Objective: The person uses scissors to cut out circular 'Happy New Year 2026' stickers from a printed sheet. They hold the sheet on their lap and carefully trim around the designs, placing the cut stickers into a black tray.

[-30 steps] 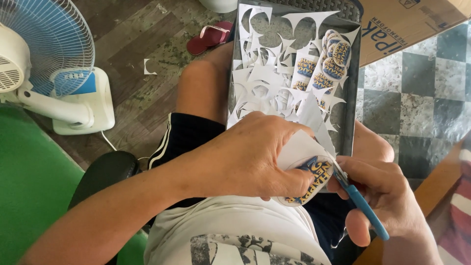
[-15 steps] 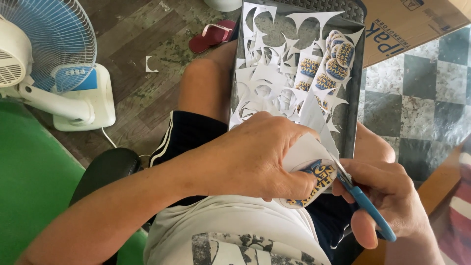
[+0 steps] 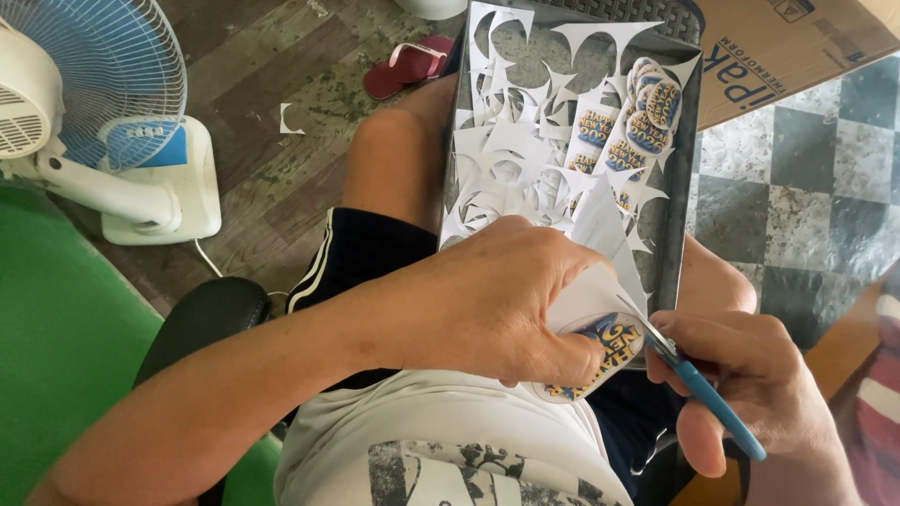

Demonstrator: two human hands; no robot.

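A shallow grey metal tray (image 3: 691, 141) lay across the seated person's lap, its far end over the knees. It was heaped with white paper offcuts (image 3: 511, 155) — spiky scraps with round holes cut out of them — and, toward its far right corner, a small overlapping stack of round printed stickers in blue and yellow (image 3: 652, 108). A few more uncut printed pieces showed among the scraps in the middle of the tray.

At the near end of the tray, the left hand (image 3: 487, 305) was curled closed over a white paper sheet printed with a blue-and-yellow round design (image 3: 600, 333), fingers wrapped on top and the thumb tucked beneath, so that most of the sheet was hidden under the palm. Only the printed circle and a strip of white margin stuck out to the right of the fingertips.

The right hand (image 3: 750, 384) was closed around a pair of blue-handled scissors (image 3: 698, 389), the handle running down past the thumb. The blades met the edge of the printed circle just beside the left fingertips; how far apart the blades stood could not be made out.

Beyond the lap stood a white electric floor fan with a pale blue guard (image 3: 94, 112) on the worn wooden floor, a red sandal (image 3: 408, 66) near the tray's far end, and a brown cardboard box (image 3: 787, 47) on the chequered tiles.
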